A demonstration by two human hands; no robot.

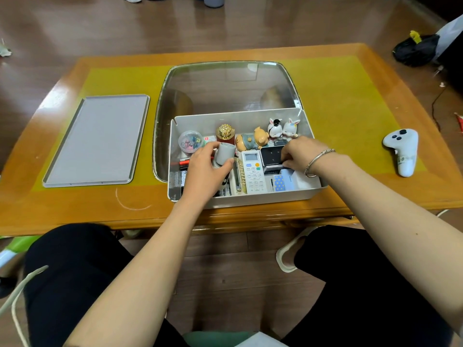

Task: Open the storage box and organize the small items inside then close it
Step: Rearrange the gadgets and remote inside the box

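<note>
Storage box (pixel 263 196) lidless; small grey cup (pixel 224 154), light and rigid, gripped round its sides by left hand (pixel 208 169); right hand (pixel 300 154) curled on black box (pixel 271 156).

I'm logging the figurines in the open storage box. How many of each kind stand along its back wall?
Rabbit figurines: 2, white, side by side at the right
Pig figurines: 2, left of the rabbits
Total: 4

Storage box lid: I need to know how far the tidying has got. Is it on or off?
Off. The lid lies flat on the table, left of the open storage box.
</note>
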